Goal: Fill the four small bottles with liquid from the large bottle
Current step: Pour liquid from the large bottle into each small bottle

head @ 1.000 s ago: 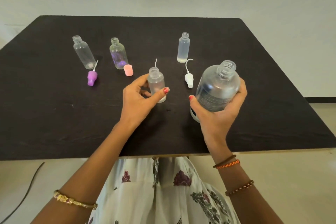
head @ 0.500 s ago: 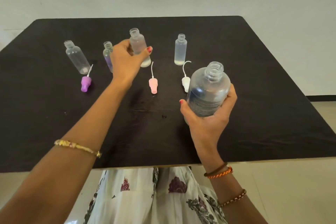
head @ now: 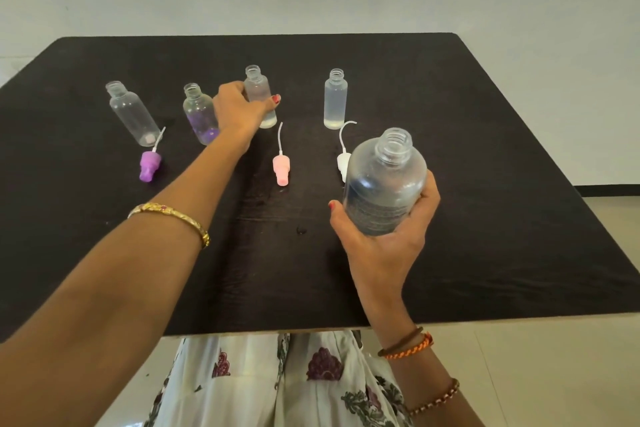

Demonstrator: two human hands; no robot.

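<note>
Left hand (head: 239, 111): fingers and thumb wrapped round the third small bottle (head: 259, 94), which stands upright in the far row, base at the table (head: 485, 149).
Right hand (head: 384, 236): grips the large bottle (head: 384, 184) round its lower body — uncapped, lifted at the near right, tilted slightly away.
Row: far-left bottle (head: 131, 114) looks empty; purple-tinted bottle (head: 201, 114) sits just left of the left hand; far-right bottle (head: 335, 99) shows some liquid.
Caps: purple cap (head: 149, 165), pink cap (head: 281, 168), white cap (head: 343, 163) lie loose nearer.
Risk: the wrist could knock over the purple-tinted bottle while drawing back — all necks are open, so it would spill.
Risk: tilting the large bottle further could slop liquid.
</note>
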